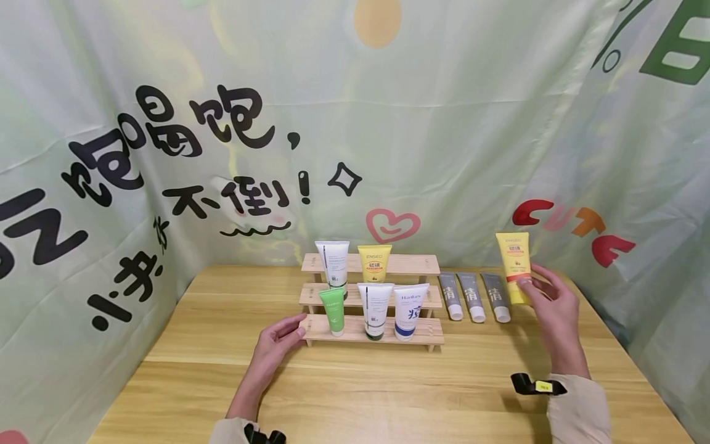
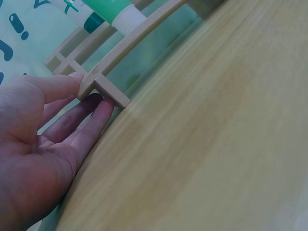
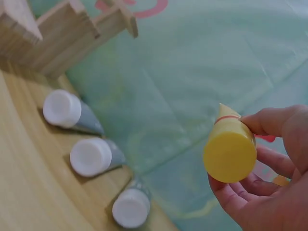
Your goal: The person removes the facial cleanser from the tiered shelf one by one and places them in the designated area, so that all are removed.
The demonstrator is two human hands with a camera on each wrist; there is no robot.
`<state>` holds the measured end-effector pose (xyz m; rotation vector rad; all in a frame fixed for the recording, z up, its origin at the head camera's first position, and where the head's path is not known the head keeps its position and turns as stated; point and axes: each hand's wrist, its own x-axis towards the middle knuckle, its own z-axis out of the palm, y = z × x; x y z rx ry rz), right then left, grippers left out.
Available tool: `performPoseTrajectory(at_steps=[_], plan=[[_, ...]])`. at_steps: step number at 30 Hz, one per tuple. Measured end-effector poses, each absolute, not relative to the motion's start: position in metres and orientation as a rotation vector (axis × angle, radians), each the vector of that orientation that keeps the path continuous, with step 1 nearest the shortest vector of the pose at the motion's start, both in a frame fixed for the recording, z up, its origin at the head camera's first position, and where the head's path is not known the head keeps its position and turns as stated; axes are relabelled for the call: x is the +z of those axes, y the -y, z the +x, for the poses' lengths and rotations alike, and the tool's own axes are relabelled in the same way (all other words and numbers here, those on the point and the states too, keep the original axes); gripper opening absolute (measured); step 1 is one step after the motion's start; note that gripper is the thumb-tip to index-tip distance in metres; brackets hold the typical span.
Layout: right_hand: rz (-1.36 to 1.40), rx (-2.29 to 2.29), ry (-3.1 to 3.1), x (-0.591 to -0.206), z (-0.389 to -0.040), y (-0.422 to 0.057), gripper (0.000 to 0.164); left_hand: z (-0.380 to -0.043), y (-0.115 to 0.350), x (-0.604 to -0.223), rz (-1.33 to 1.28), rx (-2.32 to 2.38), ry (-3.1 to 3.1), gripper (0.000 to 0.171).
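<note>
My right hand grips a yellow squeeze tube upright with its cap down, above the table's right side. In the right wrist view, the tube's round yellow cap faces the camera, with thumb and fingers around it. At the left end of a three-step wooden display rack, my left hand holds the corner of the lowest step. The left wrist view has the thumb against the board and the fingers by its leg. Three grey tubes with white caps lie between the rack and my right hand.
On the rack stand a white tube and a yellow tube at the back. In front are a green tube, a white tube and a blue-capped white tube. A printed cloth hangs behind the wooden table.
</note>
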<state>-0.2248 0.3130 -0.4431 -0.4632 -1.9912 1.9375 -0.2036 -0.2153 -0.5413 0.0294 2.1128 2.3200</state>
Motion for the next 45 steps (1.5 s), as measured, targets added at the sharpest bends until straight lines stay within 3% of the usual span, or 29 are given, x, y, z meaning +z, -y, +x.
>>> performPoseTrajectory(at_steps=[9,28,45], plan=[[-0.574,1.846,2.003,-0.46,-0.228,-0.326,0.049,-0.203,0.216,-0.541,0.029,2.308,-2.117,0.042],[-0.774,1.583,2.297,-0.497,-0.233,-0.343,0.062,-0.203,0.216,-0.54,0.048,2.313,-2.113,0.041],[-0.705,1.31,2.44,-0.501,-0.233,-0.345,0.054,-0.204,0.215,-0.54,0.053,2.314,-2.112,0.04]])
